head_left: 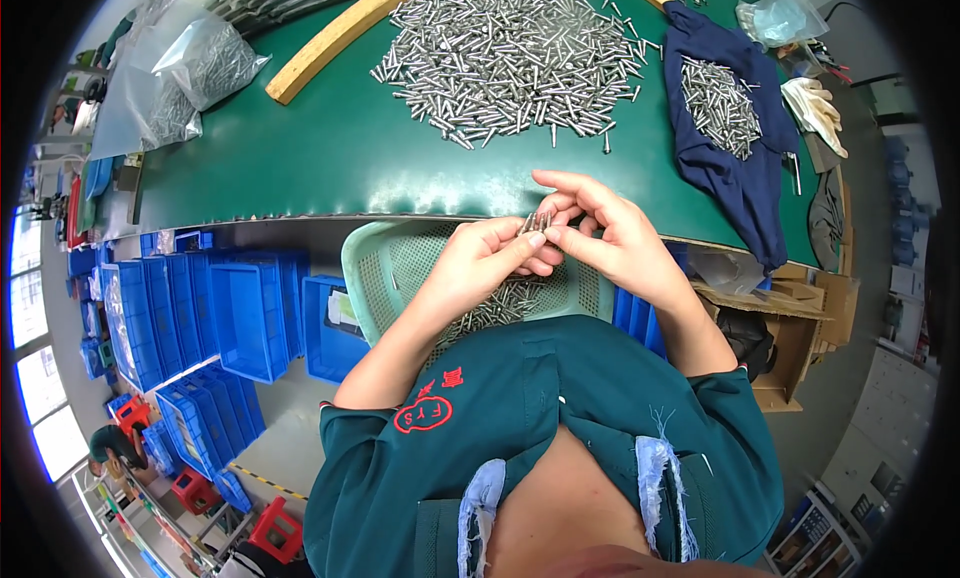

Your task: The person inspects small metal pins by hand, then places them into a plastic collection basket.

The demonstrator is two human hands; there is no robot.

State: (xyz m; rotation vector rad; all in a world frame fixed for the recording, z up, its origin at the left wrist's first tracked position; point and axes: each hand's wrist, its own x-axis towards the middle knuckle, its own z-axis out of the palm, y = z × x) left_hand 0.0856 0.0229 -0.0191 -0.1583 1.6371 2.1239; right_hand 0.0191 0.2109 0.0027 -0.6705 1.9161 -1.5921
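Head view: near the middle of the frame, the left hand [478, 263] pinches a small bunch of metal fasteners [536, 221] between thumb and curled fingers, their shafts standing roughly upright. The right hand [625, 243] meets it there — thumb tip at the bunch, index finger stretched out toward the upper left; whether it grips any itself, one cannot tell. Just below the hands, a pale green perforated basket [362, 278] holds loose fasteners [508, 304], partly hidden by the left forearm. At the top centre, a large heap of fasteners [510, 63] covers part of the green tabletop [290, 173], beside a curved-looking wooden strip [340, 40]. A smaller pile [718, 108] lies on navy cloth [738, 203] at upper right; blue crates [245, 323] stand at left.
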